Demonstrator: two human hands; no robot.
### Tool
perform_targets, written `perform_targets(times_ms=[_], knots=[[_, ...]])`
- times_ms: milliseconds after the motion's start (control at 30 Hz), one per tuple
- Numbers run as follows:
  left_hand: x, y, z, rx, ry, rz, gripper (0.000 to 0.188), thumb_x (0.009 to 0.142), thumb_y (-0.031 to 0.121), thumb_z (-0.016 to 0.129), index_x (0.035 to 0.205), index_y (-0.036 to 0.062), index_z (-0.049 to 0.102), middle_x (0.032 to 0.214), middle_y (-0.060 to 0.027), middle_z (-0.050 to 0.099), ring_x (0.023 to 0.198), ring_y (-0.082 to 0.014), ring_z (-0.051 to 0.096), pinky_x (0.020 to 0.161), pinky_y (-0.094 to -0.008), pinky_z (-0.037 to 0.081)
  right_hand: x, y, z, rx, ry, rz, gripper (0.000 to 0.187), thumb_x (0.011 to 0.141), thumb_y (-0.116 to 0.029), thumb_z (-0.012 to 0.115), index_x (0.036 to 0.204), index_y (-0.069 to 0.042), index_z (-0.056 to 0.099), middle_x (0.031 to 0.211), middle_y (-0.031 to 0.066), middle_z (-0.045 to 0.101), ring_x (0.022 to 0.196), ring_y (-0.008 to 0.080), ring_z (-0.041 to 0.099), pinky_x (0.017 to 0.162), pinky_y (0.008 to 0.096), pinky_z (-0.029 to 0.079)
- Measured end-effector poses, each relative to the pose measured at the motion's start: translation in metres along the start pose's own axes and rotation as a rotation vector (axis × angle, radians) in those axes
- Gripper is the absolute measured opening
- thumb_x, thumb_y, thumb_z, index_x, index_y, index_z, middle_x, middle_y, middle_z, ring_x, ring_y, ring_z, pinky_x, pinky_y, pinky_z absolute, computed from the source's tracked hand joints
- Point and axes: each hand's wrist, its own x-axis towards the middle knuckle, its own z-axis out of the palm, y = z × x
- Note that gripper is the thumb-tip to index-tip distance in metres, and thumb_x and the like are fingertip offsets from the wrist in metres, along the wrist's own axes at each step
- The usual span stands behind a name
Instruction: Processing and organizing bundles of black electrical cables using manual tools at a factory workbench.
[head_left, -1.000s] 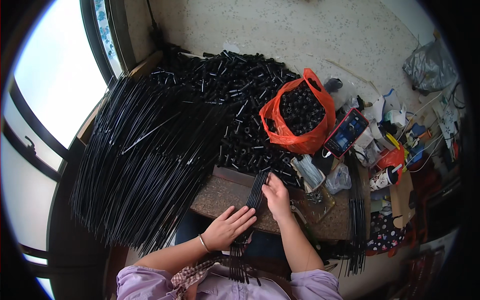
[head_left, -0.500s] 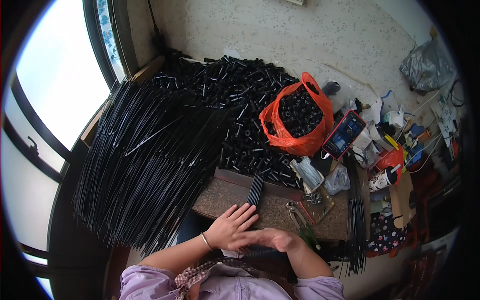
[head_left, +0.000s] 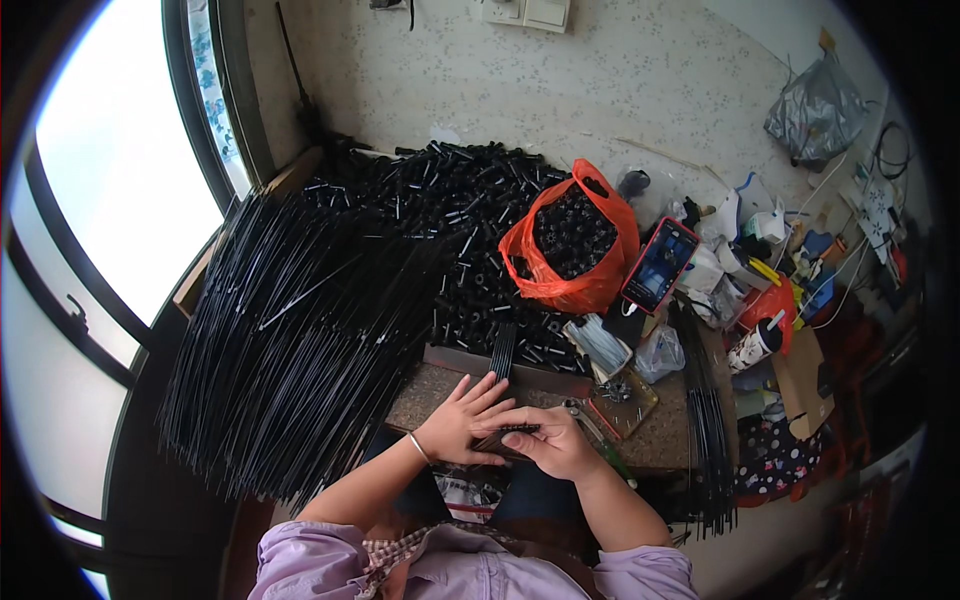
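Where the hands meet: the right hand (head_left: 548,440), open and blurred half a second ago, now has thumb and fingers clamped on the near ends of the black rods (head_left: 503,352); the left hand (head_left: 465,422) lies across them, fingers slightly apart.
Rods' far ends: over the brown ledge (head_left: 550,380), beside heaped black tubes (head_left: 430,190).
Orange bag (head_left: 565,290): gaping, filled with small black parts (head_left: 575,235).
Patterned cup (head_left: 755,347): straw in it, contents hidden.
Speckled bench (head_left: 425,397): long sheaf (head_left: 290,370) on the left.
Room: window (head_left: 120,130) left, flecked wall (head_left: 450,80) behind.
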Motion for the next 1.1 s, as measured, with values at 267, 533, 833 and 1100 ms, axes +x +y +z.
perform_targets(times_ms=[267, 533, 833, 1100], knots=[[-0.003, 0.009, 0.008, 0.280, -0.027, -0.085, 0.093, 0.060, 0.062, 0.062, 0.137, 0.0179, 0.033, 0.145, -0.0184, 0.016, 0.133, -0.0384, 0.016, 0.101, -0.0583, 0.019, -0.008, -0.014, 0.021, -0.126, 0.094, -0.043, 0.023, 0.084, -0.004, 0.057, 0.106, 0.001, 0.058, 0.096, 0.0130, 0.065, 0.089, 0.0216, 0.064, 0.075, 0.0296, 0.050], [-0.013, 0.017, 0.002, 0.203, -0.066, -0.040, 0.071, 0.076, 0.034, 0.049, 0.138, 0.0070, 0.026, 0.144, -0.0192, 0.020, 0.132, -0.0384, 0.021, 0.103, -0.0523, 0.021, -0.011, -0.022, 0.039, -0.167, -0.389, -0.176, 0.048, 0.079, -0.007, 0.063, 0.125, -0.003, 0.047, 0.115, 0.0119, 0.058, 0.103, 0.0263, 0.058, 0.088, 0.0345, 0.046], [-0.042, 0.031, 0.001, 0.331, -0.221, -0.040, 0.070, 0.074, 0.020, 0.049, 0.139, 0.0052, 0.024, 0.144, -0.0176, 0.021, 0.134, -0.0328, 0.020, 0.105, -0.0517, 0.018, -0.012, 0.104, -0.151, -1.317, 0.476, 0.393, 0.014, 0.067, -0.009, 0.069, 0.080, -0.003, 0.067, 0.081, 0.0132, 0.056, 0.082, 0.0313, 0.054, 0.072, 0.0388, 0.045], [-0.041, 0.021, 0.006, 0.182, -0.192, -0.062, 0.100, 0.060, 0.046, 0.066, 0.138, 0.0015, 0.022, 0.144, -0.0173, 0.020, 0.134, -0.0293, 0.020, 0.106, -0.0477, 0.018, -0.013, 0.115, -0.160, -1.282, 0.410, 0.292, 0.007, 0.069, -0.006, 0.066, 0.072, -0.001, 0.063, 0.078, 0.0116, 0.055, 0.078, 0.0310, 0.053, 0.069, 0.0399, 0.045]])
